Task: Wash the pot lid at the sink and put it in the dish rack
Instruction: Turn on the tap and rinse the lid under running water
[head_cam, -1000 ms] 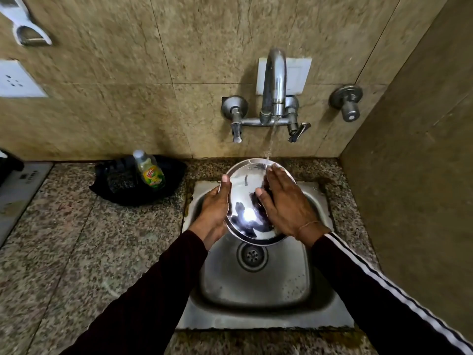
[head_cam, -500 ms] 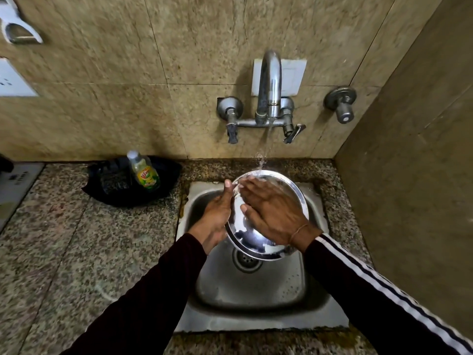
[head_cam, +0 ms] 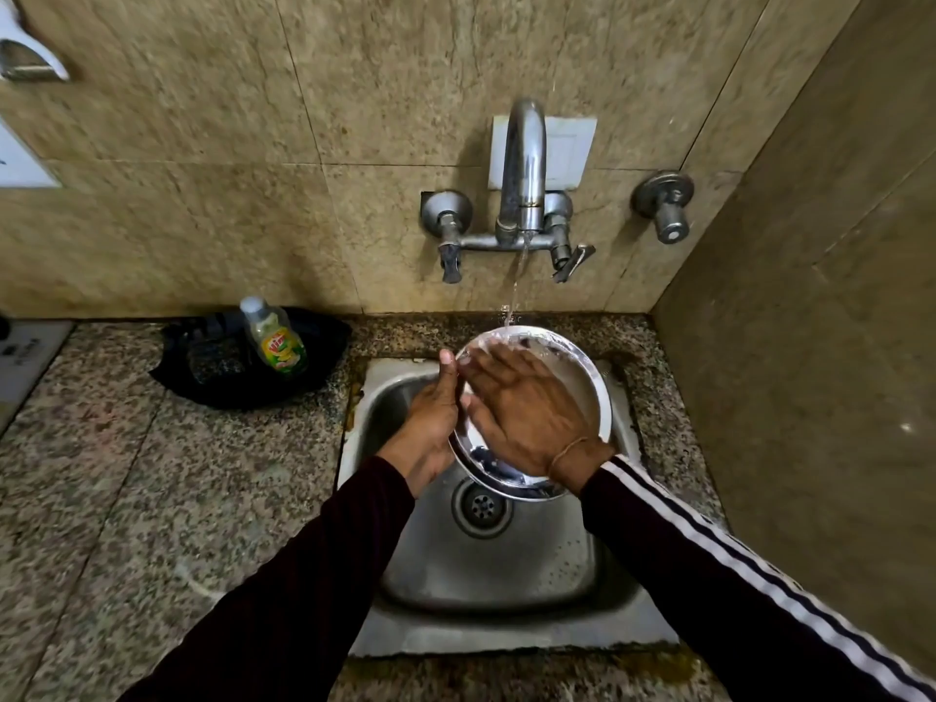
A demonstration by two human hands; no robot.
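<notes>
- Our left hand (head_cam: 430, 423) grips the lid (head_cam: 590, 392) by its left rim, thumb up along the edge, fingers hidden behind.
- Our right hand (head_cam: 527, 418) lies flat on the lid's face, fingers straight and spread, pointing to the upper left.
- The lid sits tilted at frame centre, over the sink (head_cam: 506, 564), its top edge under the tap's (head_cam: 524, 164) stream.
- Both dark sleeves rise from the lower corners.
- A bottle (head_cam: 273, 336) stands on black cloth, centre left.
</notes>
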